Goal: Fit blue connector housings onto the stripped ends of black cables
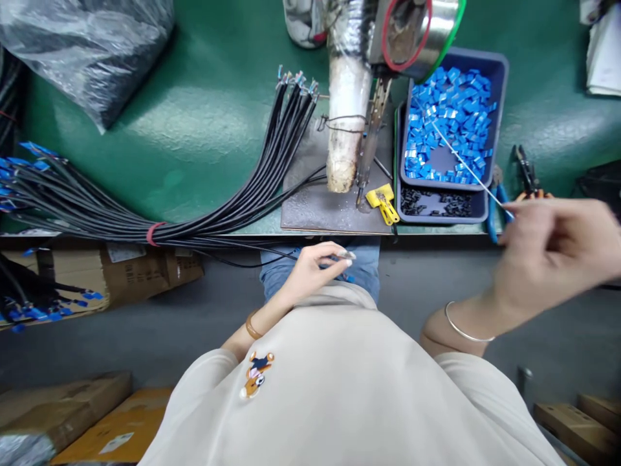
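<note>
At the desk's [208, 149] front edge, toward its right corner, one white strand [466, 166] is pinched by the right hand's [557, 252] fingers, over blue pieces [449, 110] (uncounted) in one of two trays [502, 116]. The left hand's [315, 268] grip cannot be told. Pieces may be snagged if the strand is dragged.

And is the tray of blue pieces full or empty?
Partly full: blue pieces cover much of the tray, but a bare patch of its bottom shows.
</note>
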